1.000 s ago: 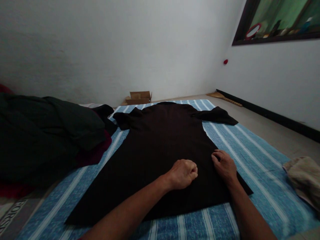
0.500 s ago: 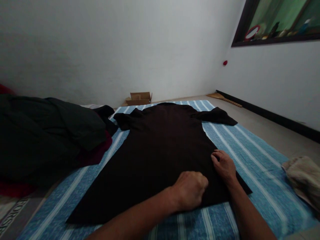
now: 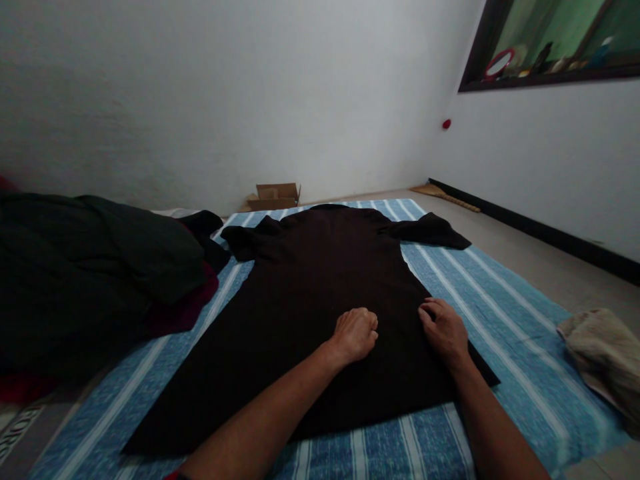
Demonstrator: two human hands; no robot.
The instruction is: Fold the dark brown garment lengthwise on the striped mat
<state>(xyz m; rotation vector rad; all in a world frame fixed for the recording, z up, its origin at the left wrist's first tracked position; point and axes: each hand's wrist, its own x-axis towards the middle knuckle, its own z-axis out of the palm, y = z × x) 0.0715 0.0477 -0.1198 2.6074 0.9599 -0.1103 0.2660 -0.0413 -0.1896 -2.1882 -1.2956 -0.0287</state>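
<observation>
A dark brown-black short-sleeved shirt lies spread out flat, its collar at the far end and its hem towards me. My left hand is closed in a fist and rests on the lower middle of the shirt; no cloth shows bunched in it. Close to the garment's right side edge, my right hand lies loosely bent on the fabric, its thumb apart from the fingers. Its fingertips touch the cloth without visibly gripping it.
Under the shirt is a blue-and-white striped sheet. A heap of dark clothes is on the left, a beige cloth on the right. Against the far wall stands an open cardboard box; a broom-like object lies by the baseboard.
My left fist has moved up and left over the shirt, away from the hem. My right hand stays at the side edge, and the shirt keeps its shape.
</observation>
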